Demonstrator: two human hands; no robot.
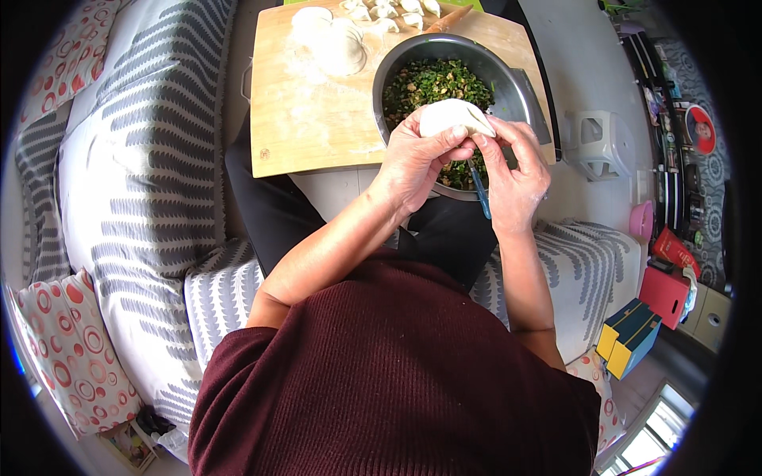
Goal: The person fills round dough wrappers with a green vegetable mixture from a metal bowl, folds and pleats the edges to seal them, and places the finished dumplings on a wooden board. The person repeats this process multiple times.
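A folded white dumpling (454, 117) is held up between my two hands, above the near side of a metal bowl (389, 65). My left hand (418, 155) grips its left part, thumb pressed along the lower edge. The fingers of my right hand (512, 166) pinch its right end. Chopped green filling (432, 83) with small brown bits fills the bowl, partly hidden by the dumpling and my hands. A blue-handled utensil (480, 190) leans out over the bowl's near rim; its other end is hidden.
The bowl overlaps the right side of a floured wooden board (317, 131). Round dough wrappers (341, 49) are stacked at its far left. Several finished dumplings (385, 9) lie at the far edge beside a wooden rolling pin (450, 19). A white plastic stool (597, 144) stands to the right.
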